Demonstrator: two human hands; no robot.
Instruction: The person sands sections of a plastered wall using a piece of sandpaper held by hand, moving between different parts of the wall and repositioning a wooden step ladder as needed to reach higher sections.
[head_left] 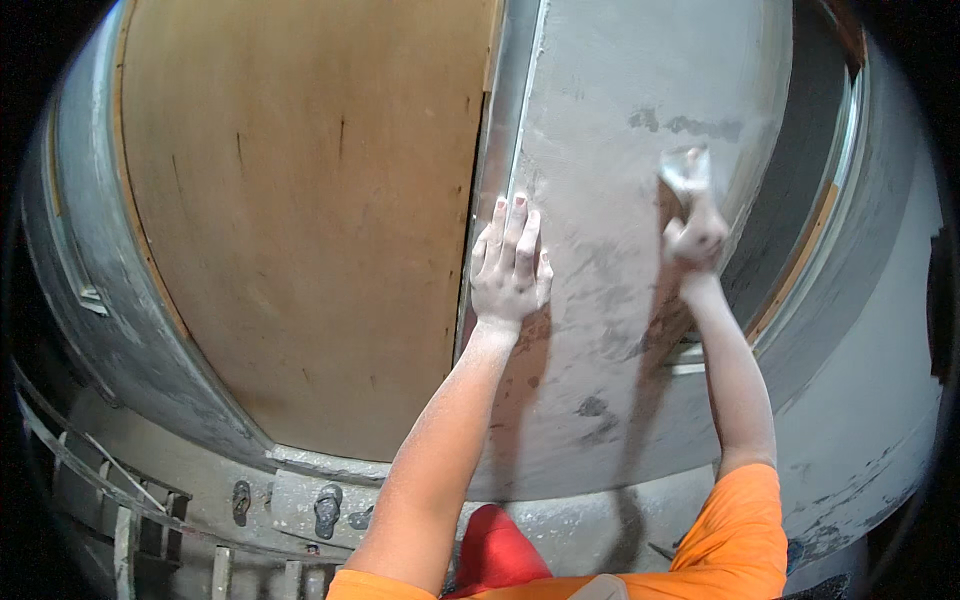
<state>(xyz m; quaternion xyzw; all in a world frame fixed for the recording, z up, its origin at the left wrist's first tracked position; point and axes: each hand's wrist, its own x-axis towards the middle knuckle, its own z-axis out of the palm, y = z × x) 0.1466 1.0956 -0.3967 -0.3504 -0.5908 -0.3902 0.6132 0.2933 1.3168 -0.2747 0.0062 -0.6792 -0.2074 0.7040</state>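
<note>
My left hand [508,270], coated in white dust, lies flat with fingers stretched upward. It rests over the edge where the metal door frame [513,100] meets the grey plastered wall [600,300]. To its right, my right hand [697,238] is closed, also dusty and smeared by motion. It grips a flat, shiny putty knife [684,165], whose blade lies against the wall with a finger stretched along it; the handle is hidden in the fist. Dark patches mark the plaster above the blade and below the hands.
A brown wooden door panel [300,220] stands left of the frame. Right of the wall strip is a dark opening [800,170] with a wood-edged frame. Sandals [327,510] lie on the dusty floor at lower left, near a wooden ladder [125,550].
</note>
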